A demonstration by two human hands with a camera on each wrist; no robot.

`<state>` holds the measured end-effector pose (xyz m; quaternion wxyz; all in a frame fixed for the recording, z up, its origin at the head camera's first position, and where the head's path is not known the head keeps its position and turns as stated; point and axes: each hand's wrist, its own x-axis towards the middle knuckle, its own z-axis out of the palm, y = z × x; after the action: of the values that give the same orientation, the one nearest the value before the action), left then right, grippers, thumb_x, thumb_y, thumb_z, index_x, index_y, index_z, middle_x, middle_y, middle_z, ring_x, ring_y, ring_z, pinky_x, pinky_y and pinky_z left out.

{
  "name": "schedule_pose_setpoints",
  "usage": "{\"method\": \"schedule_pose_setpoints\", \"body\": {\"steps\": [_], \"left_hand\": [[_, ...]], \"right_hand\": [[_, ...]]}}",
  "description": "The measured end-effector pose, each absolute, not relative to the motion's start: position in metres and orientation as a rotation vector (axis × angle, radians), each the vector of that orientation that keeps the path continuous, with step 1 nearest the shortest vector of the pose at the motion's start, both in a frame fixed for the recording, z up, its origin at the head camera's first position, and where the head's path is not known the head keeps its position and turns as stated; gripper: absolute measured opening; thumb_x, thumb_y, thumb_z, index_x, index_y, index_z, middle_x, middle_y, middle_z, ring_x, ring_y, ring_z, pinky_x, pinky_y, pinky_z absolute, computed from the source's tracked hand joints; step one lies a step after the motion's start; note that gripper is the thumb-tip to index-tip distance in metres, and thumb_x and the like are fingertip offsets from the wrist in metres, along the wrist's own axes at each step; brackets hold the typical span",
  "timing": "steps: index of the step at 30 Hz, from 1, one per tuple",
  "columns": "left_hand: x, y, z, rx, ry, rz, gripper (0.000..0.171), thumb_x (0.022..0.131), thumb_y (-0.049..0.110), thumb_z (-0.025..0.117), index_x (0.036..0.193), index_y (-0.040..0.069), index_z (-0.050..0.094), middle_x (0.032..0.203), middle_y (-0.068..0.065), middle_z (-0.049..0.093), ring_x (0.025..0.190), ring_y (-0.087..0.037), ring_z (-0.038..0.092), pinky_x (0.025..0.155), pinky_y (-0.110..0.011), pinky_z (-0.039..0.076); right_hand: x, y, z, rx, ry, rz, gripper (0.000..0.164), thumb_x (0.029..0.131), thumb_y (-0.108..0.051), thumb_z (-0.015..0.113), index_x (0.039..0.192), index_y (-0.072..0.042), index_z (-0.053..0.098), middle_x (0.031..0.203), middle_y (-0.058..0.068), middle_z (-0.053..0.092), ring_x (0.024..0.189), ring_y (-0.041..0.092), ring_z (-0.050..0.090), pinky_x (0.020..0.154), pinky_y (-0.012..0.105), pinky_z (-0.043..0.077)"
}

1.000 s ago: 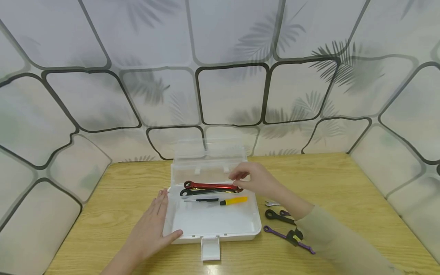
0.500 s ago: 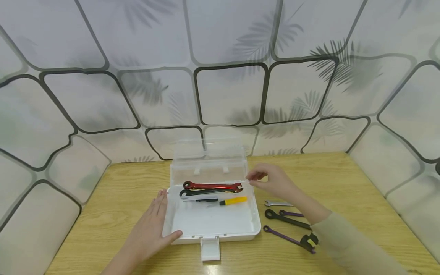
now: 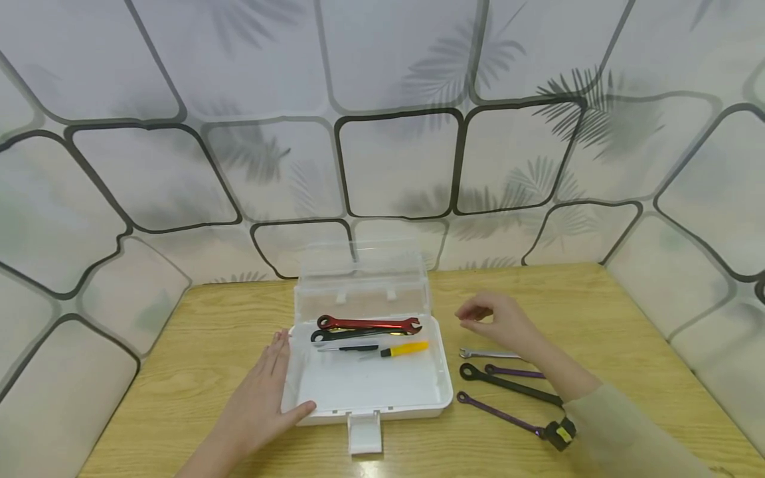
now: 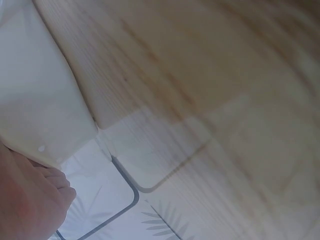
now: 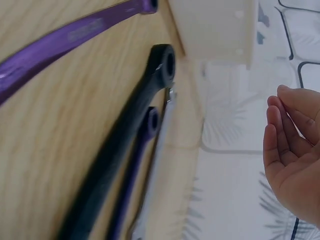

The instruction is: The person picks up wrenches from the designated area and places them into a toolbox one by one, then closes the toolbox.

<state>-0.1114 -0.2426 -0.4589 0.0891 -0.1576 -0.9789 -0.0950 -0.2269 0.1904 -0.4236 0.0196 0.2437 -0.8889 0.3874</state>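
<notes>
My left hand point(image 3: 259, 392) rests along the left side of a white plastic toolbox point(image 3: 367, 388), fingers extended and thumb at its front rim. Inside the box lie a red wrench point(image 3: 369, 324), a black wrench point(image 3: 346, 335), a dark slim tool point(image 3: 358, 348) and a yellow-handled tool point(image 3: 406, 348). To the right of the box, my right hand point(image 3: 496, 322) hovers over the table with loosely bent fingers. Nothing shows between its thumb and fingertips in the right wrist view. Nearest below it is a silver wrench point(image 3: 490, 354).
Also right of the box lie a larger black wrench point(image 5: 120, 135), a short purple wrench point(image 5: 135, 170) and a longer purple wrench point(image 3: 499, 415). The clear lid point(image 3: 361, 265) stands raised at the back. Its latch point(image 3: 364, 435) hangs down in front.
My right hand has moved right, from above the red wrench's end to beyond the box. The forearm has uncovered more of the wrenches on the table. The left hand stays in place.
</notes>
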Motion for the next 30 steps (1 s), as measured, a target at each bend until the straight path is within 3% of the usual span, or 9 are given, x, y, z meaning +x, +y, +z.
{"method": "schedule_pose_setpoints", "body": {"steps": [1, 4, 8, 10, 18, 25, 30], "left_hand": [[-0.111, -0.243, -0.459, -0.468, -2.915, -0.295, 0.114, 0.09, 0.065, 0.071, 0.161, -0.013, 0.029, 0.173, -0.027, 0.025, 0.159, -0.044, 0.032, 0.136, -0.039, 0.018], [-0.111, -0.243, -0.459, -0.473, -2.909, -0.294, 0.113, 0.09, 0.065, 0.071, 0.161, -0.013, 0.029, 0.173, -0.027, 0.025, 0.159, -0.045, 0.032, 0.136, -0.036, 0.015], [-0.111, -0.243, -0.459, -0.472, -2.92, -0.282, 0.114, 0.09, 0.066, 0.071, 0.161, -0.013, 0.029, 0.174, -0.026, 0.025, 0.159, -0.044, 0.031, 0.131, -0.051, 0.031], [-0.111, -0.243, -0.459, -0.469, -2.929, -0.294, 0.114, 0.09, 0.065, 0.071, 0.161, -0.013, 0.028, 0.174, -0.026, 0.024, 0.16, -0.044, 0.03, 0.133, -0.049, 0.027], [-0.111, -0.243, -0.458, -0.465, -2.942, -0.281, 0.115, 0.09, 0.067, 0.071, 0.161, -0.014, 0.028, 0.174, -0.027, 0.024, 0.16, -0.045, 0.031, 0.126, -0.059, 0.037], [-0.111, -0.242, -0.458, -0.468, -2.934, -0.282, 0.115, 0.09, 0.068, 0.069, 0.161, -0.013, 0.029, 0.174, -0.026, 0.024, 0.16, -0.044, 0.031, 0.128, -0.056, 0.035], [-0.11, -0.243, -0.459, -0.478, -2.908, -0.285, 0.114, 0.09, 0.068, 0.069, 0.16, -0.014, 0.03, 0.173, -0.027, 0.027, 0.159, -0.044, 0.032, 0.135, -0.045, 0.025]], "right_hand": [[-0.226, 0.193, -0.426, 0.747, -2.762, 1.205, 0.011, 0.093, -0.002, 0.078, 0.104, -0.003, 0.079, 0.101, 0.007, 0.079, 0.087, 0.007, 0.07, 0.08, 0.026, 0.063], [-0.224, 0.199, -0.432, 0.728, -2.77, 1.217, 0.012, 0.093, -0.002, 0.078, 0.105, 0.0, 0.078, 0.1, 0.008, 0.079, 0.086, 0.008, 0.07, 0.079, 0.023, 0.063], [-0.219, 0.208, -0.441, 0.678, -2.788, 1.221, 0.011, 0.094, -0.003, 0.079, 0.104, -0.001, 0.078, 0.099, 0.006, 0.079, 0.086, 0.009, 0.071, 0.078, 0.022, 0.062], [-0.218, 0.213, -0.446, 0.656, -2.788, 1.229, 0.011, 0.093, -0.003, 0.079, 0.104, -0.001, 0.078, 0.098, 0.007, 0.079, 0.085, 0.008, 0.071, 0.078, 0.021, 0.061], [-0.214, 0.235, -0.468, 0.592, -2.8, 1.247, 0.012, 0.092, -0.004, 0.08, 0.103, -0.001, 0.079, 0.097, 0.008, 0.08, 0.083, 0.0, 0.068, 0.077, 0.019, 0.061], [-0.217, 0.25, -0.481, 0.535, -2.85, 1.289, 0.015, 0.093, -0.007, 0.08, 0.107, -0.001, 0.078, 0.101, 0.011, 0.08, 0.084, -0.003, 0.068, 0.077, 0.019, 0.061], [-0.221, 0.258, -0.487, 0.525, -2.89, 1.309, 0.019, 0.093, -0.01, 0.08, 0.11, -0.001, 0.078, 0.104, 0.012, 0.08, 0.085, -0.002, 0.069, 0.077, 0.019, 0.06]]}}
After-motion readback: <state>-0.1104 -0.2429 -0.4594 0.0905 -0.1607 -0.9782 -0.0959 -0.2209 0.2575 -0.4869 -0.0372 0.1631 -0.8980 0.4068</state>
